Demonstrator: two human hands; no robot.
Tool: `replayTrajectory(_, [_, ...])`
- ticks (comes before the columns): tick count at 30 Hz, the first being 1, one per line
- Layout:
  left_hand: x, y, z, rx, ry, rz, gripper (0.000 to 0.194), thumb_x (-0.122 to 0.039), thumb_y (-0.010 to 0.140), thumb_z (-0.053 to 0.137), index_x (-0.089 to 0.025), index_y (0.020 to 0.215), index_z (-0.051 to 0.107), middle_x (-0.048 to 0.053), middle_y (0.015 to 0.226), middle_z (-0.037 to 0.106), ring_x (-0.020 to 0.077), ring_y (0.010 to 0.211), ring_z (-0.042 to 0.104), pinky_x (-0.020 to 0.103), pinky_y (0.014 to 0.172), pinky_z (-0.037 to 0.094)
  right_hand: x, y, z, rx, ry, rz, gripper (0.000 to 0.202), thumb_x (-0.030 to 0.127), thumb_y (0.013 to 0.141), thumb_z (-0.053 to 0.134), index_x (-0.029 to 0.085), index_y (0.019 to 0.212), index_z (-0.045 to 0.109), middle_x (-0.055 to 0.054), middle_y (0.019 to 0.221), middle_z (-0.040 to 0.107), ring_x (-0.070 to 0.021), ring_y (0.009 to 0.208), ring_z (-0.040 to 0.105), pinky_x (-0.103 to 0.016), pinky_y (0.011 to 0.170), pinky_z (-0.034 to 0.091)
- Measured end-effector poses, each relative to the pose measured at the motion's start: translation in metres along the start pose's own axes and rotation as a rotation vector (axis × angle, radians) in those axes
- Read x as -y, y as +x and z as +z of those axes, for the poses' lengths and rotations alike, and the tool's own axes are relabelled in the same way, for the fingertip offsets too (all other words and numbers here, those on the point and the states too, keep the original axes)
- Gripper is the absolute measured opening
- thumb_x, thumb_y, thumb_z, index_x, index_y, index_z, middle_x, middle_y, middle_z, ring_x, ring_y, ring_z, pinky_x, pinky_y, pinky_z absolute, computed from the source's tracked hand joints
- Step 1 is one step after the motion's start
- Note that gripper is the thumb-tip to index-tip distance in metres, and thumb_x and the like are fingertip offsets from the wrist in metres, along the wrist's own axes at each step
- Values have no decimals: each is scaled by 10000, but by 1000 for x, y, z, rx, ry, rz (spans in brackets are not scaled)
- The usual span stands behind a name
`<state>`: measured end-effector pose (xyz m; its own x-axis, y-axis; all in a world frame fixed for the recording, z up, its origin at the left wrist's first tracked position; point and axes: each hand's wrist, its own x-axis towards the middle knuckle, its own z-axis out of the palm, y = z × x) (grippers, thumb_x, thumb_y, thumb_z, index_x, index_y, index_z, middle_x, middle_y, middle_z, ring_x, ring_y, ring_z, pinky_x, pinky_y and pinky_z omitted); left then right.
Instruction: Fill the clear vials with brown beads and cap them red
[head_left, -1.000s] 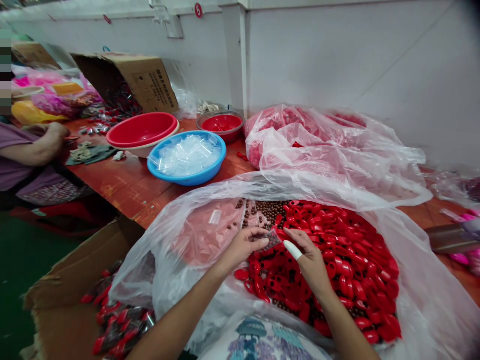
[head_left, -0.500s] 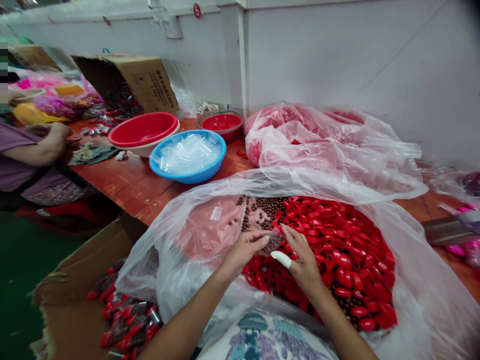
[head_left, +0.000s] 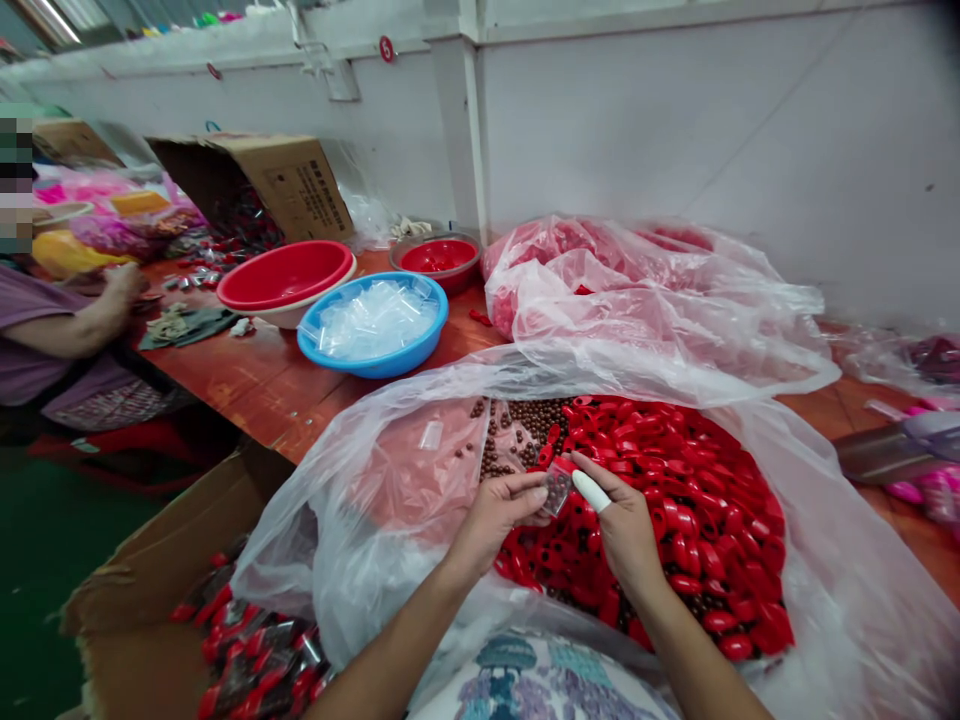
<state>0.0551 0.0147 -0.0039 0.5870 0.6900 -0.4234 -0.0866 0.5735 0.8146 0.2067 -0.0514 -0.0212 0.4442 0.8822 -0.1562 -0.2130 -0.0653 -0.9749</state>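
One open plastic bag (head_left: 847, 580), heaped with uncounted red caps (head_left: 712, 520), is spread beneath the grip; one blue basin (head_left: 375, 368) is set beyond, leftward. Between two hands, one bead-filled container (head_left: 556, 490) is pinched by the left hand (head_left: 491, 518); its red top (head_left: 563, 465) is touched by the right hand (head_left: 626, 530), whose hold cannot be told.

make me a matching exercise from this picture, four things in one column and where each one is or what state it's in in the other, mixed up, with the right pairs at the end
Things
1. small clear container
2. blue basin
3. large red basin
4. white finger cover

Places and states
A. stacked on a pale basin
B. worn on the right hand
C. held in the left hand
D. heaped with clear plastic pieces

Right pairs: 1-C, 2-D, 3-A, 4-B
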Motion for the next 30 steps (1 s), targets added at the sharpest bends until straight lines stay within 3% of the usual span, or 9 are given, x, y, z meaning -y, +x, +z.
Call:
replayTrajectory(5, [2,0,2,-11,-19,5,469,-342,645,752,-132,1056,670,105,903,707,165,710,649,298,704,523,-3,0,5,-92,114,27,369,310,697,678,222,1055,673,-68,1080,676,-273,1032,609,-484,943,427])
replayTrajectory(8, [2,-1,1,-31,-37,1,456,-340,631,761,-135,1030,681,107,912,707,175,736,654,300,707,525,3,-1,2,-3,4,-46,325,323,741,642,246,1055,672,-53,1119,661,-261,1089,574,-482,984,391])
replayTrajectory(11, [-1,-2,-1,-41,-72,-3,444,-327,611,775,-131,1000,690,102,910,705,181,755,651,314,719,524,8,-1,-2,172,-188,-182,386,341,749,656,271,1127,626,-42,1216,602,-241,1168,511,-446,1024,360])
replayTrajectory(13, [-2,-4,-2,-48,-107,-13,444,-315,593,786,-128,985,690,94,892,703,176,728,647,321,715,522,6,-2,-3,246,-318,-317,617,347,661,746,267,1235,534,-60,1302,523,-250,1219,456,-431,1039,347])
replayTrajectory(15, [-3,-5,-2,-41,-127,-15,427,-299,591,790,-127,969,689,86,881,700,165,712,641,301,699,514,0,-2,-1,252,-436,-451,779,332,617,782,253,1309,434,-86,1343,464,-257,1248,416,-427,1049,334])
replayTrajectory(17, [-2,-5,-3,-19,-133,3,390,-293,613,778,-129,954,685,78,876,697,147,714,632,261,685,498,-6,-2,2,219,-525,-535,738,309,679,735,248,1326,387,-99,1333,456,-247,1245,416,-426,1049,332])
replayTrajectory(20, [0,-3,-4,10,-141,3,388,-423,718,676,-135,978,662,79,859,696,141,719,629,238,670,480,-12,-4,6,189,-604,-584,649,287,739,668,257,1317,374,-102,1304,467,-245,1207,448,-433,1026,354])
replayTrajectory(24, [2,3,2,18,-208,-49,575,-641,773,461,-140,998,631,80,822,696,175,738,642,258,668,473,-11,-8,11,206,-658,-585,680,292,699,695,272,1301,380,-96,1228,505,-261,1135,481,-428,961,403])
replayTrajectory(30, [13,4,14,-24,-183,-68,607,-677,754,442,-99,753,628,76,582,644,169,555,616,247,533,439,-14,-11,14,149,-786,-619,680,327,616,740,268,1231,456,-70,1052,562,-270,1028,507,-489,994,326])
